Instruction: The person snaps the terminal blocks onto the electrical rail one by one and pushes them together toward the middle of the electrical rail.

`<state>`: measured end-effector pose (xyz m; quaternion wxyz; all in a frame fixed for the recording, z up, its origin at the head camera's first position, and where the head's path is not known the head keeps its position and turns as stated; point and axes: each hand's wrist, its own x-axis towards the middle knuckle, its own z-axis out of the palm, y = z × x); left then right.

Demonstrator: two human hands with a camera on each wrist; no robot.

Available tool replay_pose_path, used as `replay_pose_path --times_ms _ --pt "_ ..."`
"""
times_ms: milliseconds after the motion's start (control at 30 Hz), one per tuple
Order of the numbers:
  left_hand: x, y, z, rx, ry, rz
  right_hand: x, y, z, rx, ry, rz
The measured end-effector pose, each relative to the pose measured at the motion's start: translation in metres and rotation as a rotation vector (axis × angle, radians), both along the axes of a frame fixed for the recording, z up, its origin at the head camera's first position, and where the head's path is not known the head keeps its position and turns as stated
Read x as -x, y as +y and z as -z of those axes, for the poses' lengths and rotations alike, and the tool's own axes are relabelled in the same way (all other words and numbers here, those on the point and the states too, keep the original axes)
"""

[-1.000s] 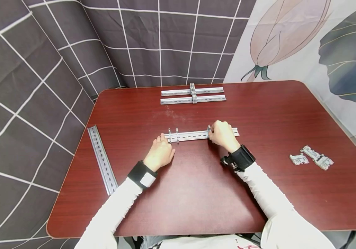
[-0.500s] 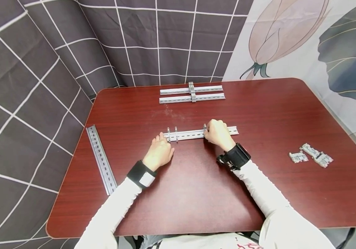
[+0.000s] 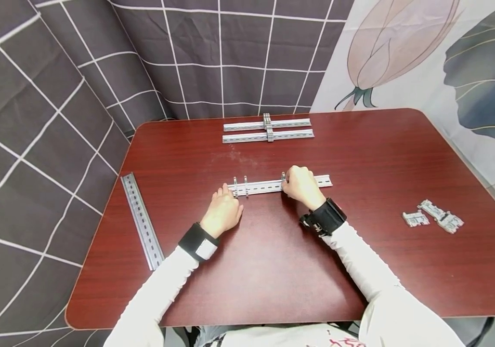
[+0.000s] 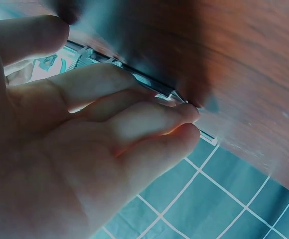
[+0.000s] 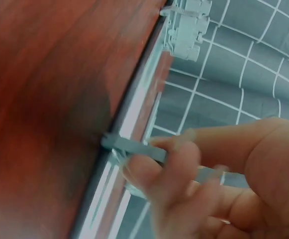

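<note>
A slotted metal DIN rail (image 3: 267,187) lies across the middle of the table. My left hand (image 3: 222,212) rests at its left end, fingers fairly straight and touching the rail, as the left wrist view shows. Just beside those fingertips, two thin terminal blocks (image 3: 246,186) stand upright on the rail, a small gap between them. Farther right, my right hand (image 3: 303,188) pinches another thin grey terminal block (image 5: 134,146) between thumb and fingers; it sits across the rail. The right wrist view shows its lower end at the rail's edge, its upper part hidden by fingers.
Two parallel rails (image 3: 247,138) with clustered blocks (image 3: 267,127) across them lie at the table's back. A bare rail (image 3: 142,221) lies at the left. Loose terminal blocks (image 3: 440,216) lie at the right. Dark checked cloth (image 3: 195,58) hangs behind the table.
My right hand has moved a little left along the rail with the pinched terminal block, nearer the two standing blocks. The left hand stays at the rail's left end.
</note>
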<state>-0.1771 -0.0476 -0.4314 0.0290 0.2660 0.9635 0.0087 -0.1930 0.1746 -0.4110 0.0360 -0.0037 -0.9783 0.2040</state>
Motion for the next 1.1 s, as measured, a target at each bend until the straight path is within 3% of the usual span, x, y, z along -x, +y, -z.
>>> replay_pose_path --times_ms 67,167,300,433,567,800,1100 --pt "0.001 0.001 0.0 0.012 -0.01 -0.007 -0.003 -0.003 -0.004 -0.033 0.004 0.027" --pt "0.002 0.001 0.001 0.025 -0.039 -0.02 -0.008 -0.012 -0.006 -0.103 0.106 0.069" --pt "0.002 0.001 0.001 0.027 -0.05 -0.033 -0.011 -0.032 -0.008 -0.129 0.231 0.033" --pt "0.0 0.001 0.0 0.024 -0.018 -0.031 -0.008 -0.055 -0.008 -0.076 0.131 -0.088" --pt "-0.004 0.002 -0.001 0.023 0.034 -0.019 -0.006 -0.075 -0.003 -0.067 0.057 -0.106" --pt "-0.006 0.005 0.004 0.018 0.018 -0.046 -0.005 -0.094 0.008 -0.076 0.122 -0.051" --pt "-0.004 0.007 0.006 0.033 0.02 -0.099 -0.001 -0.097 0.007 -0.092 0.191 0.002"
